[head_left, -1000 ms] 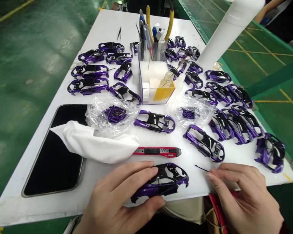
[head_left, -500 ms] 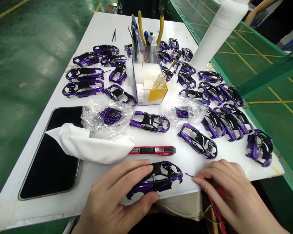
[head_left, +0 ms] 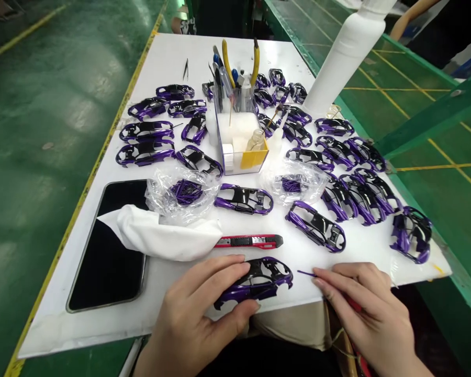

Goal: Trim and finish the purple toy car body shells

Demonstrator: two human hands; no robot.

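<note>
A purple and black toy car body (head_left: pixel 261 277) is gripped at the table's near edge by my left hand (head_left: pixel 204 303), fingers over its far side and thumb along the near side. Just right of it, my right hand (head_left: pixel 365 298) pinches a thin dark purple stick-like part (head_left: pixel 306 273) between thumb and fingers. That part points left toward the car body's end, with a gap between them. Beyond my hands lies a red utility knife (head_left: pixel 251 241), partly under a white cloth (head_left: pixel 160 235). Two plastic bags (head_left: pixel 204 209) hold several small purple sticks (head_left: pixel 186 192).
Several more car bodies (head_left: pixel 317 225) lie across the white table (head_left: pixel 168 57). At the left is a black tablet-like slab (head_left: pixel 105 272). A clear organizer (head_left: pixel 235 170) holds pliers (head_left: pixel 256 63), tools and a small glass bottle (head_left: pixel 256 141). A tall white bottle (head_left: pixel 337 57) stands at the right.
My right hand has turned the small stick slightly, so it shows longer and more level. My left hand keeps hold of the car body. The whole view has shifted a little.
</note>
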